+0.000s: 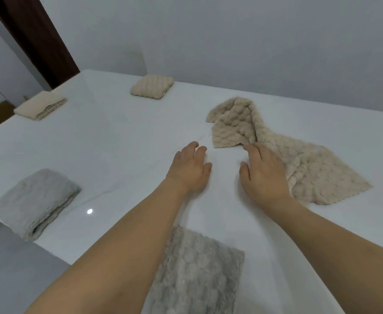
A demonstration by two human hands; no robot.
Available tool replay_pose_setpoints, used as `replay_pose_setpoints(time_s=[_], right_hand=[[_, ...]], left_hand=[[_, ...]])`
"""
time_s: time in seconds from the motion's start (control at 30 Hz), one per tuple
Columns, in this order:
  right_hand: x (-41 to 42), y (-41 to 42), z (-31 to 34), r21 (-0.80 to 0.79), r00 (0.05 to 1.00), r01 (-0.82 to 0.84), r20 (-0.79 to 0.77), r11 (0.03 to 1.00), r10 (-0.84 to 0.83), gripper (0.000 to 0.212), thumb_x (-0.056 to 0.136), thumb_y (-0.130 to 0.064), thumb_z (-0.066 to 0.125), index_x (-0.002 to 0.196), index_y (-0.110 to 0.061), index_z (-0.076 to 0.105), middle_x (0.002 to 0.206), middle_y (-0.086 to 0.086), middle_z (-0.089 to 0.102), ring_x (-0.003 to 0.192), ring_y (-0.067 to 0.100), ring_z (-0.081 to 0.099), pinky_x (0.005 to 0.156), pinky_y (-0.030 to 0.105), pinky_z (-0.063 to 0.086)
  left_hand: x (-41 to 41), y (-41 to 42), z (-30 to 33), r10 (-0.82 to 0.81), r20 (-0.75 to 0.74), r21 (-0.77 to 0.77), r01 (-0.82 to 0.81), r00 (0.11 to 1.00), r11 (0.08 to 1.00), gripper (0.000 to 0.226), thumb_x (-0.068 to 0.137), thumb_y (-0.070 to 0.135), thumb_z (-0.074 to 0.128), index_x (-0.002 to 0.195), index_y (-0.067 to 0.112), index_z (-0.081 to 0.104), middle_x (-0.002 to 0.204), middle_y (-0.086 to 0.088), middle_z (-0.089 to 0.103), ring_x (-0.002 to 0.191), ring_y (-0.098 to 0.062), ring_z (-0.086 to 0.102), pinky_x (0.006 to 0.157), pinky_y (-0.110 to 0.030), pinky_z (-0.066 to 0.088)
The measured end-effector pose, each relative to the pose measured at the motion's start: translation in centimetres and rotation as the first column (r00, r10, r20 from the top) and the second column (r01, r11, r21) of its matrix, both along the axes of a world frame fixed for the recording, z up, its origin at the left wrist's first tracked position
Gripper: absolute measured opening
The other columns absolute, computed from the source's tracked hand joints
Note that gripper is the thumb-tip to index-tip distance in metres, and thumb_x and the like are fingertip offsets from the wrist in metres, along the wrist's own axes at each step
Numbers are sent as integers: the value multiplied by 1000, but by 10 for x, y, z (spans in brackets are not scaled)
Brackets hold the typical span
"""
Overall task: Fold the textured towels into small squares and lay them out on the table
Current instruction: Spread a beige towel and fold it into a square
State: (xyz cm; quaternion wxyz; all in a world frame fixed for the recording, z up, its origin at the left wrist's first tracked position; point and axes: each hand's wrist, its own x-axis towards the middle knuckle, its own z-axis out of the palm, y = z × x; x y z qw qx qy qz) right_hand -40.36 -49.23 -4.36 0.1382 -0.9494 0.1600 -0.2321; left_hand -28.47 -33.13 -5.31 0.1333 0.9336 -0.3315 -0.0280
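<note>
- Grey textured towel [197,270] lies nearest, at the near edge of the counter [122,141], spread flat between the two forearms; the left forearm covers part of its left side.
- A second grey towel [35,202], folded into a thick square, sits at the near left corner of the counter, its layered edges facing the near side.
- A small bright spot of reflected light [89,211] shows on the white counter just right of that folded grey towel.
- The left hand [190,171] rests palm down on the bare counter near its middle, fingers straight and close together; its grip is slack and holds nothing.
- The right hand [263,175] lies just beside it, palm down with fingers straight, its outer edge on the near part of the beige towel [276,152]; the grip is likewise flat and holds nothing.
- That beige towel is unfolded and rumpled, stretching from right of the right hand toward the far right, with one end bunched up.
- A folded beige square [152,87] sits at the far edge, near its middle.
- Another folded beige towel [41,108] lies at the far left corner.
- A dark curtain [34,35] hangs beyond the far left corner against a pale wall [231,37].
</note>
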Motion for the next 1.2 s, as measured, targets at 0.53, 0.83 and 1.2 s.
replay_pose_setpoints(time_s=[0.53,0.83,1.2], right_hand=[[67,-56,-26,-126,968,31,-244,992,-61,45,89,-23,46,130,-7,55,136,11,53,132,29,41,116,44,25],[68,-55,-25,-135,963,37,-259,990,-71,46,89,-24,43,130,-8,56,137,10,53,133,29,40,115,44,25],[97,-69,3,238,985,168,-79,957,-153,29,91,-25,37,92,-14,64,92,4,62,86,26,57,79,41,45]], left_hand=[[35,-21,-26,29,38,59,-31,999,998,62,97,51,26,153,25,26,158,-1,27,149,-20,14,122,-48,6],[37,-22,-25,27,5,28,-27,1000,999,63,97,53,23,152,23,33,154,-1,36,145,-21,23,122,-47,9],[65,-81,10,233,-181,50,-228,955,972,32,96,39,41,102,12,56,109,-7,53,101,-27,48,85,-39,38]])
